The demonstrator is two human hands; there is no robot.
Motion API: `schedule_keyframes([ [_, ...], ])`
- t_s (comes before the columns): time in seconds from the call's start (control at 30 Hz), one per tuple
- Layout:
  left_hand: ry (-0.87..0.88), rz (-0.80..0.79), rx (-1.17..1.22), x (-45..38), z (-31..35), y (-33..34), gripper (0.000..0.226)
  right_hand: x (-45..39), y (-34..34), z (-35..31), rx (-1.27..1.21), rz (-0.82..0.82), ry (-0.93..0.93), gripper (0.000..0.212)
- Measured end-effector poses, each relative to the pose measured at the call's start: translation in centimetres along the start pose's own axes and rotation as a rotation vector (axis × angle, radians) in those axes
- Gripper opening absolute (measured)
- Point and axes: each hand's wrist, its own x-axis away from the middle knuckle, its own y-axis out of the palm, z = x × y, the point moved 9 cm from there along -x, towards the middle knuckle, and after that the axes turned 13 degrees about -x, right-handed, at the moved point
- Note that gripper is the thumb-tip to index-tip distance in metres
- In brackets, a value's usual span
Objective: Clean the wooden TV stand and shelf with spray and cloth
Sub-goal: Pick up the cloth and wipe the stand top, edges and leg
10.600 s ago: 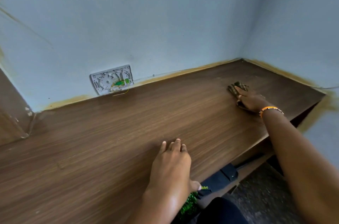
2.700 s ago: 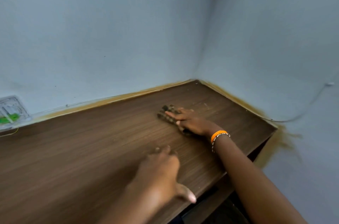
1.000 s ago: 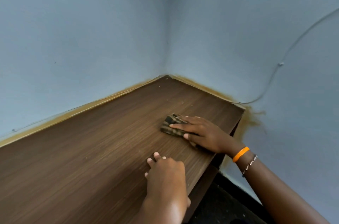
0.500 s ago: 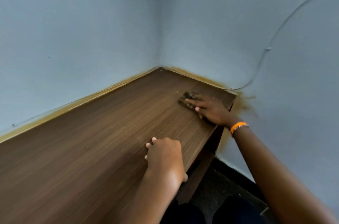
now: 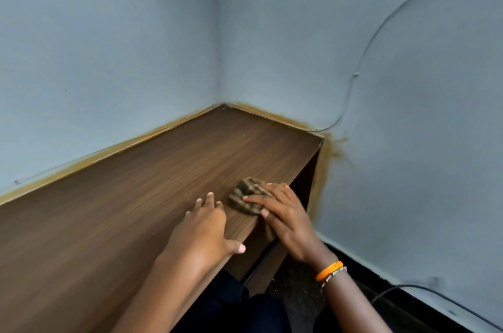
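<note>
Cloth (image 5: 246, 196) slid to stand (image 5: 136, 196) front edge, long axis across depth.

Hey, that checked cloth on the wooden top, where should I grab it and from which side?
Pinch the checked cloth at its raised far fold, from above. It lies bunched on the wooden top by the front edge, with the right hand pressing its near side.

Home room: wooden stand (image 5: 152, 196), painted walls (image 5: 109, 46)
</note>
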Motion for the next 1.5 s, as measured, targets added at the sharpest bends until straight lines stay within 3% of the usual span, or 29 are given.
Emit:
schedule_keyframes([
  [0.3, -0.012, 0.157, -0.099, -0.3, -0.4, -0.3, 0.090, -6.2, -8.4, 10.3, -0.050, 0.129, 0.188, 0.035],
  [0.5, 0.036, 0.013, -0.003, 0.5, -0.7, 0.0, 0.098, -6.8, -13.0, 15.2, 0.237, 0.372, 0.297, 0.042],
  [0.63, 0.009, -0.088, 0.037, 0.0, -1.2, 0.5, 0.099, -6.6, -11.3, 16.2, -0.150, 0.578, 0.368, 0.034],
  [0.73, 0.009, -0.154, 0.021, -0.3, -1.2, 0.7, 0.101, -6.0, -10.6, 14.5, -0.264, 0.684, 0.430, 0.037],
  [1.03, 0.107, -0.440, -0.047, -0.1, -0.4, 1.4, 0.110, 1.8, 0.7, 0.7, -0.503, 0.617, 0.603, 0.041],
  [1.17, 0.102, -0.529, -0.020, -0.1, -0.7, 1.1, 0.107, 2.7, 1.5, -1.8, -0.491, 0.626, 0.719, 0.050],
  [1.27, 0.093, -0.560, -0.040, -0.2, -0.5, 0.8, 0.106, 0.5, -1.2, 0.3, -0.447, 0.658, 0.797, 0.046],
  [1.4, 0.006, -0.691, -0.076, -0.3, -1.1, 1.3, 0.100, -4.7, -7.5, 7.9, -0.359, 0.663, 0.863, 0.053],
  [1.5, 0.056, -0.599, -0.107, -0.9, -0.5, 0.9, 0.093, -7.5, -11.8, 13.6, -0.272, 0.692, 0.908, 0.061],
])
